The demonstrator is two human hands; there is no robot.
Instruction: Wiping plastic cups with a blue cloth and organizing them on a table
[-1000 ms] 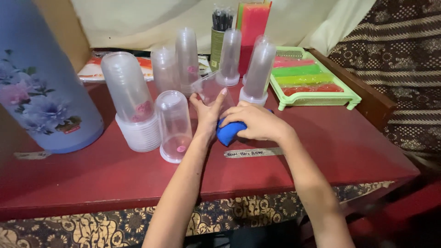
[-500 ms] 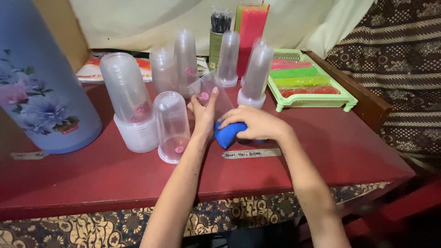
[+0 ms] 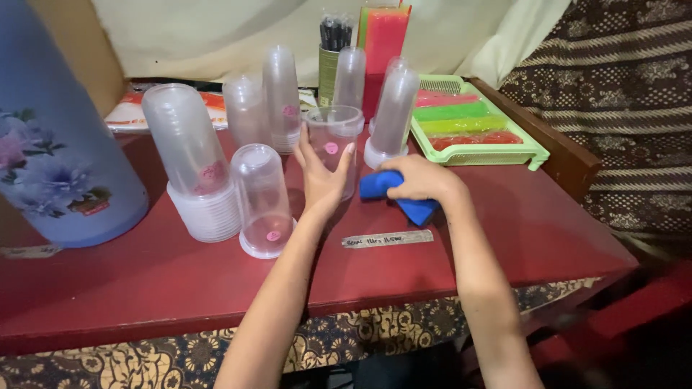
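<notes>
Left hand (image 3: 321,180) cups an upright clear plastic cup with pink sticker (image 3: 334,144) on the dark red wooden table (image 3: 504,230). Right hand (image 3: 422,180) grips a blue cloth (image 3: 382,186), possibly a sponge. Inverted clear plastic cup stacks (image 3: 194,166) just left; green plastic tray (image 3: 476,126) behind.

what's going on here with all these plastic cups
A person sits at a red table crowded with stacks of clear plastic cups turned upside down. The left hand grips a single upright clear cup near the middle of the table. The right hand presses a blue cloth beside that cup. A green tray of coloured strips sits at the right, and a large blue flowered flask stands at the left.
</notes>
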